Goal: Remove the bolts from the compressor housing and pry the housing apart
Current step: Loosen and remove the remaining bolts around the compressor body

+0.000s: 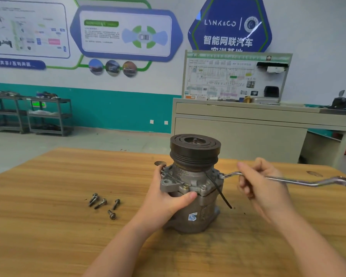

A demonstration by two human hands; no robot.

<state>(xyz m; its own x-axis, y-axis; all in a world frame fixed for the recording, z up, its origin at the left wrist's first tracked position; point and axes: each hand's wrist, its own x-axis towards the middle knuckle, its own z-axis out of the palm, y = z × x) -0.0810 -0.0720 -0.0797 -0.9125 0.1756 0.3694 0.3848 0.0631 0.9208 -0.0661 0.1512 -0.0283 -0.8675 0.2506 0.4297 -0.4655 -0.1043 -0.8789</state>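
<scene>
A grey metal compressor (192,204) stands upright on the wooden table (48,226), with a dark grooved pulley (195,149) on top. My left hand (166,198) grips its housing from the left, thumb across the front just below the flange. My right hand (262,186) holds a long offset ring wrench (300,181). The wrench's near end sits on a bolt at the flange's right side (221,175). A black cable (218,189) hangs down the front of the housing. Several removed bolts (105,203) lie loose on the table to the left.
A washer-like disc (160,163) lies on the table behind my left hand. Beyond the far table edge stands a beige cabinet (248,132) with a display board on top. Metal shelf carts (30,114) stand along the teal wall at left.
</scene>
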